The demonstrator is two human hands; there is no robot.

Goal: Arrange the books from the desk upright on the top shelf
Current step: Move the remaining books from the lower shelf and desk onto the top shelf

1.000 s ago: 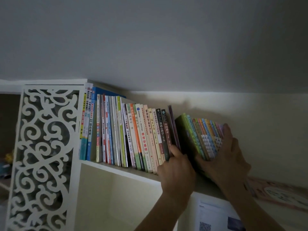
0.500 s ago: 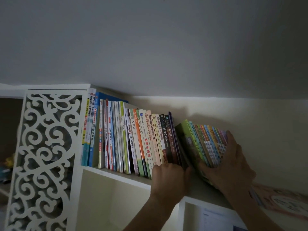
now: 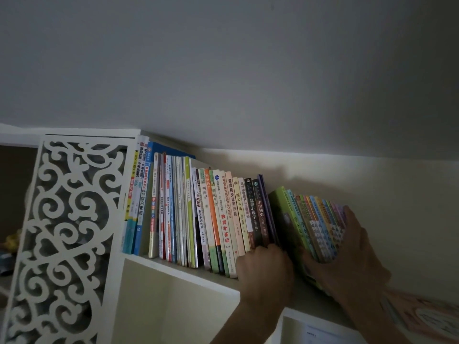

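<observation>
A long row of upright books (image 3: 224, 219) fills the white top shelf (image 3: 183, 271) from its left end. My left hand (image 3: 264, 265) is at the foot of the row's right end, fingers curled into the gap beside the dark and purple books (image 3: 263, 212). Just to the right, a bundle of thin colourful books (image 3: 315, 219) with a green cover leans left towards the row. My right hand (image 3: 347, 256) grips this bundle, fingers spread over its far side and thumb at its lower front. The bundle's foot is hidden by my hands.
A white carved fretwork panel (image 3: 67, 232) closes the shelf unit's left side. The ceiling (image 3: 223, 70) slopes low above the books. A pink flat book (image 3: 427, 316) lies on the shelf at the far right. Open compartments (image 3: 173, 309) sit below the shelf.
My left hand has slid down from the side of the dark books to their foot. My right hand keeps its hold on the bundle, which stands slightly closer to the row.
</observation>
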